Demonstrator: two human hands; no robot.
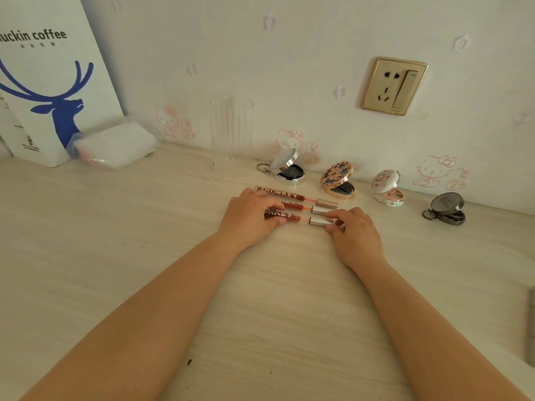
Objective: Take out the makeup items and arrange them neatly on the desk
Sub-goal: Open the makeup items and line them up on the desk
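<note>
Three lip gloss tubes lie side by side on the pale wooden desk [115,256]: a far tube [289,195], a middle tube [304,207] and a near, dark red tube [292,217]. My left hand [249,217] rests over the tubes' left ends, fingers on the near tube's body. My right hand [354,235] pinches that tube's silver cap [318,221]. Behind stand several open compacts: silver [286,169], gold-patterned [337,180], white floral [388,189] and dark grey [445,208].
An empty clear ribbed glass [231,134] stands by the wall behind the tubes. A clear plastic pouch [115,146] and a white coffee paper bag [49,82] sit at the back left. A gold wall socket [393,86] is above. A grey object [531,328] shows at the right edge.
</note>
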